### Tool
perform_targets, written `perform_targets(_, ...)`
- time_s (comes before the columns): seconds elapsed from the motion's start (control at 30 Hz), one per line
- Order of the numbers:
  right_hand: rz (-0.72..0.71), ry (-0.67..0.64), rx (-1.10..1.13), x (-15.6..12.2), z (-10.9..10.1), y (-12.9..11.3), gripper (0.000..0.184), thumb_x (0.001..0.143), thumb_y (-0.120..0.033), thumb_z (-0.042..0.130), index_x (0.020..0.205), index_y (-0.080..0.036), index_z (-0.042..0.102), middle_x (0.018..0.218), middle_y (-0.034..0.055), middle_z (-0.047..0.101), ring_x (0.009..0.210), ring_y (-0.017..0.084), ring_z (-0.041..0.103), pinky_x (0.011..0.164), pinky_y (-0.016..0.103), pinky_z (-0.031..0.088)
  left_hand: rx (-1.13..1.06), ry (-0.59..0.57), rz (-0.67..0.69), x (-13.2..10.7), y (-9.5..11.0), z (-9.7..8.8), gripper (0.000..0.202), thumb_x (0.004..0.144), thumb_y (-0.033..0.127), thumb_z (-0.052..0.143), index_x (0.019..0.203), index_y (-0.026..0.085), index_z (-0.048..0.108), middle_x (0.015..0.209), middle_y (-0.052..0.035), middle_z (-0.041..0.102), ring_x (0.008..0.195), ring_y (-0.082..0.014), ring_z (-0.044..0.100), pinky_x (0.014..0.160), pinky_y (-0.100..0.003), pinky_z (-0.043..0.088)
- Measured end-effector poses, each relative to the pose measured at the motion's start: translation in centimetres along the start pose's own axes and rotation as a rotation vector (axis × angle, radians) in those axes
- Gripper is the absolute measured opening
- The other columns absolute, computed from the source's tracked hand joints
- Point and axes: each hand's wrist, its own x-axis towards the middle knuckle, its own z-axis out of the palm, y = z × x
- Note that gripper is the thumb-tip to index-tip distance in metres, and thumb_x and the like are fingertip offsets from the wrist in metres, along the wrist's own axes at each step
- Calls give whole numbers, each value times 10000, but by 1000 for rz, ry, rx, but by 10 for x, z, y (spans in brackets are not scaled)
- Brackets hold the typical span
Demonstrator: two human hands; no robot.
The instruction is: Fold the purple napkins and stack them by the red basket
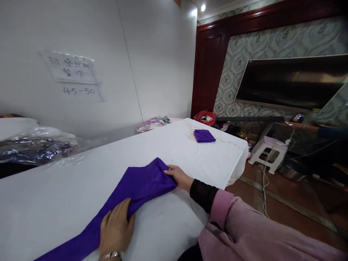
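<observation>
A long purple cloth [141,183] lies folded lengthwise on the white-covered table [67,188], running from the near left corner toward the middle. My left hand [115,228] rests on its near part, fingers curled over the fold and gripping the edge. My right hand [179,177] pinches the far end of the same cloth against the table. A second purple cloth [203,135], folded into a small square, lies near the table's far end.
A white wall with a taped paper sign [72,74] runs along the left. Plastic-wrapped bundles [35,145] lie at the left, crumpled fabric [150,124] and a red basket [205,117] beyond the table. A white stool [268,152], cables and a television [293,81] stand at the right.
</observation>
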Motion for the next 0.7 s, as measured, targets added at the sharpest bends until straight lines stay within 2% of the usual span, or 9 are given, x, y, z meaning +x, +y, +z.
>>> perform_targets(0.07,-72,142,-153,-5,-18,2,644,671,-425,723,1227,-170,521,1033,73,644,852,176,606,811,345,452,11,-90,-11,-1,-9,8,400,757,334,408,1091,299,627,1141,-29,674,1090,-236,593,986,-429,396)
perform_targets(0.13,-146,182,-296,-13,-31,7,760,712,-447,687,1367,-215,379,1299,116,505,1010,196,566,883,355,430,9,-124,4,-2,-17,15,372,742,326,440,1046,312,653,1147,-17,673,1101,-238,586,987,-431,392)
perform_targets(0.2,-196,123,-431,-23,-36,12,854,707,-461,690,1424,-240,282,1426,122,368,1126,223,509,937,378,405,10,-126,23,-2,-22,20,359,735,317,454,1026,322,664,1150,-8,672,1103,-239,585,983,-432,393)
perform_targets(0.27,-260,23,-597,-32,-35,16,920,677,-472,716,1439,-239,256,1450,113,343,1220,252,440,1000,412,356,21,-116,43,-1,-24,22,355,739,312,445,1014,337,667,1143,6,676,1094,-232,591,978,-425,396)
perform_targets(0.37,-379,-121,-888,-38,-27,22,963,613,-457,766,1427,-226,305,1478,112,307,1326,294,309,1085,453,222,39,-74,75,0,-21,19,362,754,312,400,985,350,677,1111,18,691,1058,-228,612,962,-424,406)
perform_targets(0.43,-423,-136,-1012,-35,-24,26,912,594,-405,782,1394,-235,377,1476,108,315,1332,318,295,1090,475,188,48,-39,91,1,-17,16,380,761,307,363,950,342,690,1074,9,705,1026,-234,628,943,-433,415)
perform_targets(0.53,-426,-65,-931,-22,-23,31,584,674,-280,705,1239,-248,559,1311,67,534,1211,282,458,1030,437,303,60,-5,78,2,-8,9,388,757,282,345,891,344,703,1017,8,724,994,-229,644,933,-431,418)
perform_targets(0.63,-288,39,-589,-9,-28,30,224,766,-256,584,959,-192,677,944,36,686,888,209,612,829,364,454,71,-24,45,4,-1,4,381,759,256,349,852,346,707,987,15,732,982,-208,651,932,-407,420)
perform_targets(0.7,-190,118,-284,-3,-33,25,183,792,-309,570,858,-165,662,777,19,672,708,164,602,699,320,479,96,-61,31,4,0,1,391,782,259,331,856,342,706,994,26,730,984,-189,650,933,-382,424)
